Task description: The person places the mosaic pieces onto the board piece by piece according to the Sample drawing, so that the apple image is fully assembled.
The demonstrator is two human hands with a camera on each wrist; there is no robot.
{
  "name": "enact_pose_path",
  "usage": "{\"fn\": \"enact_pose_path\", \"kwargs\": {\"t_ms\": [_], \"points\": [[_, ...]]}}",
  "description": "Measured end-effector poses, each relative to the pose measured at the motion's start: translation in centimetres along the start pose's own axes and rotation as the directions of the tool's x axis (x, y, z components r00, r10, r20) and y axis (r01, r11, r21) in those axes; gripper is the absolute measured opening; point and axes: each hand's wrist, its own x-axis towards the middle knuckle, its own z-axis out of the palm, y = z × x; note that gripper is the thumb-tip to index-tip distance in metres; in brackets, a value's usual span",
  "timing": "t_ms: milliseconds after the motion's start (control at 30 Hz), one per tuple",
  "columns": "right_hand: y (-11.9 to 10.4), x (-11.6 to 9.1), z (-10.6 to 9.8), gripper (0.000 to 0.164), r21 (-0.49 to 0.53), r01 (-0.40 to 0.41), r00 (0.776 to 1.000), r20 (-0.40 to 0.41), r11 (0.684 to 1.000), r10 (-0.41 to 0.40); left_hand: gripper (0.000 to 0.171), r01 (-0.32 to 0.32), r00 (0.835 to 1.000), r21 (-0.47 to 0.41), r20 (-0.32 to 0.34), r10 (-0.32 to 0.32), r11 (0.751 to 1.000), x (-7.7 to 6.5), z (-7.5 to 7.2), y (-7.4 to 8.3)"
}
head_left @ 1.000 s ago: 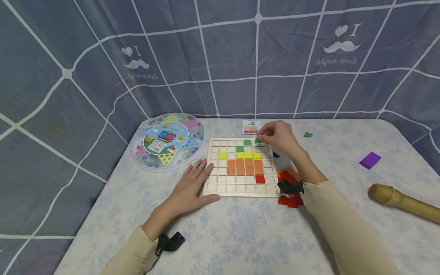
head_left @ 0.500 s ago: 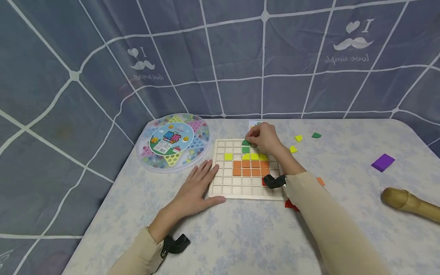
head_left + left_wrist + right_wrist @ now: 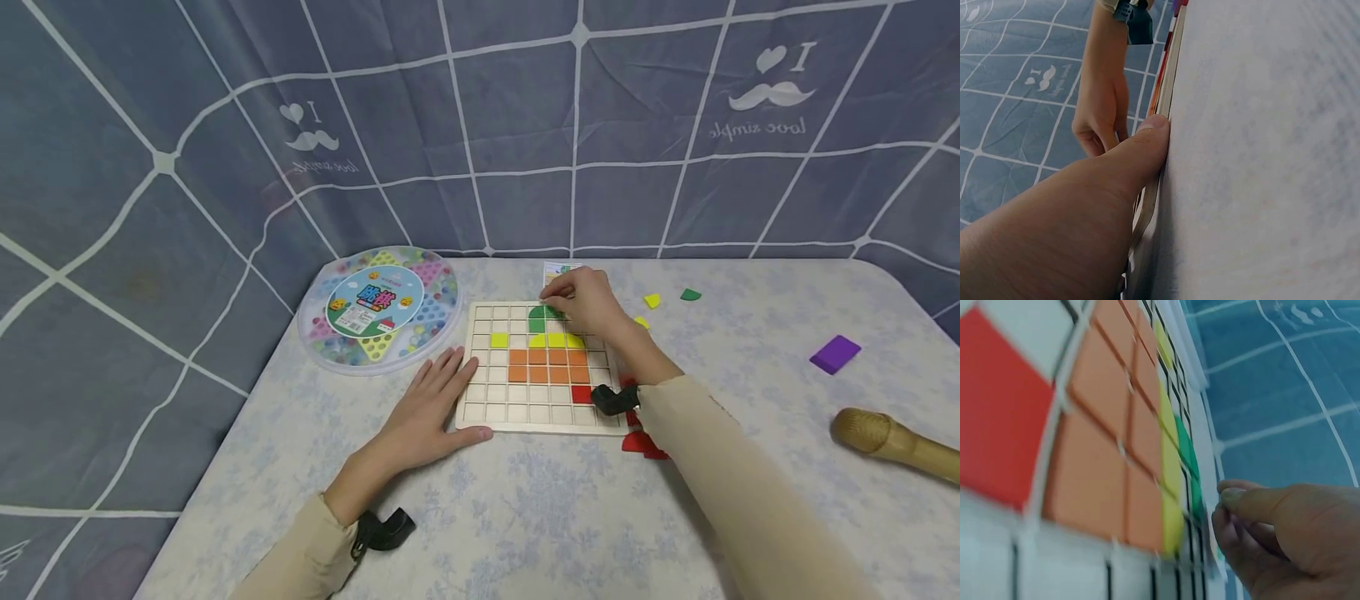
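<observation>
A wooden grid board lies flat on the table with coloured pieces in its cells. Green pieces sit near the top, above a yellow row, an orange block and one red square. My left hand rests along the board's left edge, fingers straight; in the left wrist view its thumb touches the rim. Over the top edge is my right hand, fingers curled. The right wrist view shows its thumb and fingertips together, with no piece visible between them.
Behind the board lies a pattern card, partly covered by the right hand. A round marble-game box is at left. Loose red pieces, yellow and green pieces, a purple block and a wooden stick lie at right.
My right hand carried a green piece leftward to the top of the board, and the piece now lies flat in a cell. The hand has since shifted slightly right. My left hand stays on the board.
</observation>
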Motion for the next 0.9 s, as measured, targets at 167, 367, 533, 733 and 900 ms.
{"fn": "enact_pose_path", "kwargs": {"t_ms": [167, 367, 533, 733, 900], "points": [[1.8, -0.8, -2.8, 0.022, -0.014, -0.095, 0.994, -0.060, 0.995, 0.094, 0.102, 0.001, 1.000, 0.002, -0.004, -0.001, 1.000, 0.0, -0.1, 0.0], [4.5, -2.6, -5.8, 0.027, -0.032, -0.219, 0.952, -0.228, 0.975, 0.206, 0.102, -0.006, 1.000, -0.003, -0.014, 0.006, 1.000, 0.0, -0.1, 0.1], [6.4, -4.5, -7.4, 0.037, -0.049, -0.342, 0.888, -0.344, 0.939, 0.305, 0.102, -0.006, 1.000, -0.005, -0.011, 0.006, 1.000, -0.1, 0.0, 0.1], [8.3, -5.9, -8.0, 0.036, -0.134, -0.393, 0.875, -0.358, 0.910, 0.325, 0.102, -0.014, 1.000, -0.018, -0.017, 0.013, 1.000, -0.1, -0.1, 0.1], [9.0, -6.5, -7.8, 0.023, -0.124, -0.375, 0.870, -0.388, 0.919, 0.303, 0.101, -0.011, 1.000, -0.015, -0.010, 0.011, 1.000, 0.0, -0.1, 0.1]]}}
